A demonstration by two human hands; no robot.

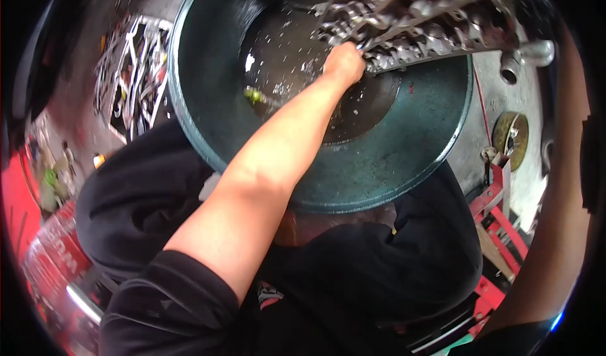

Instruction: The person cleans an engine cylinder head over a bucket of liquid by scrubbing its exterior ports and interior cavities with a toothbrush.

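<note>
A metal engine cylinder head [435, 34] is tilted over the large dark green tub [379, 182], its valve-gear side toward me. My left hand [345, 64] is closed at its lower left corner; the fingertips are hidden behind the metal. Dirty water [284, 72] with bubbles and glints lies in the tub. A yellow-green object [254, 95] sits in the water left of my left hand, its kind unclear. My right forearm runs up the right edge of the view, but the hand itself is lost in the dark rim near the head's right end.
The tub stands between my knees. On the floor at left is a crate of metal parts [136, 78]. A red metal frame [495, 214] and a round yellowish disc [511, 141] are at right. A red container [57, 245] stands at lower left.
</note>
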